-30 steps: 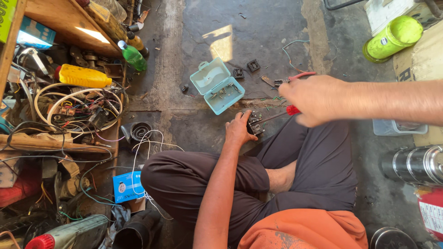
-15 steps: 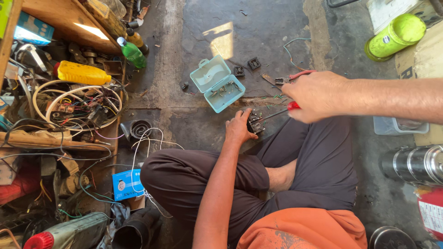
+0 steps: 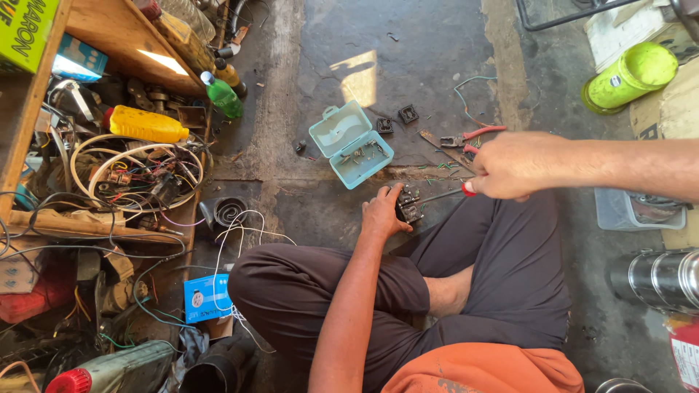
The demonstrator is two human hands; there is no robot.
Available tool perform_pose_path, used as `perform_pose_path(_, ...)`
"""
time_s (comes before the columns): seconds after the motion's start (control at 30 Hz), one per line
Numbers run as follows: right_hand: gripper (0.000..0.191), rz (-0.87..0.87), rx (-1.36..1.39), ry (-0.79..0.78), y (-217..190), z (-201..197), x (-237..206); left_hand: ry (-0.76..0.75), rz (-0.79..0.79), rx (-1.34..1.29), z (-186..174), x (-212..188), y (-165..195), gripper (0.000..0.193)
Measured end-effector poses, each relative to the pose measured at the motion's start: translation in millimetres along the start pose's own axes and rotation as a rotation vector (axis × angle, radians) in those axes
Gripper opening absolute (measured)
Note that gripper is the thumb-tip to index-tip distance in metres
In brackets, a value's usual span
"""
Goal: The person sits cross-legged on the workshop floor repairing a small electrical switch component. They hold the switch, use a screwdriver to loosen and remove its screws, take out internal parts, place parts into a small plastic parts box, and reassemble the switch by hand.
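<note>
I sit cross-legged on a concrete floor. My left hand (image 3: 384, 212) presses down on a small black electrical part (image 3: 408, 205) on the floor in front of my knees. My right hand (image 3: 515, 166) grips a red-handled screwdriver (image 3: 445, 194), whose metal shaft reaches left to the black part. Just beyond my right hand lie red-handled pliers (image 3: 466, 137). An open pale blue plastic box (image 3: 351, 144) holding small bits sits further out to the left.
Two small black parts (image 3: 397, 120) lie past the box. Tangled wires (image 3: 138, 171), a yellow bottle (image 3: 145, 125) and a green bottle (image 3: 222, 97) crowd a wooden shelf at left. A lime-green container (image 3: 628, 77) and steel cylinder (image 3: 655, 280) stand at right.
My right hand with the screwdriver has shifted slightly right and down. The left hand stays on the black part.
</note>
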State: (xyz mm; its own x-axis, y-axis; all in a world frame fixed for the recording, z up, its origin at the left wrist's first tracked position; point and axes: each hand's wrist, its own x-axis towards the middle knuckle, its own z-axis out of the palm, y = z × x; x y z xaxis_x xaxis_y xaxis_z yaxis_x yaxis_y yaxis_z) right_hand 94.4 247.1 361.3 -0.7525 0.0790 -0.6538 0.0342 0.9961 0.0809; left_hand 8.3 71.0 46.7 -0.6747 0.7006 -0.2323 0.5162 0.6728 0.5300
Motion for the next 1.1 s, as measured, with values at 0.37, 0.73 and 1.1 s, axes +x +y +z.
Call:
perform_pose_path(0.37, 0.024, -0.795, -0.826, 0.536, 20.9, 5.5, -6.8, -0.007, 0.002, 0.006, 2.4, 3.2, -1.4, 0.12)
perform_pose_path(0.73, 0.039, -0.154, -0.232, 0.206, 2.7, -10.1, -12.2, -0.019, -0.011, 0.022, -5.9, 0.4, 3.6, 0.118)
perform_pose_path(1.1, 0.029, -0.011, -0.003, 0.108, -8.6, -5.6, -8.3, -0.022, -0.003, 0.046, -0.8, 3.1, 0.7, 0.12)
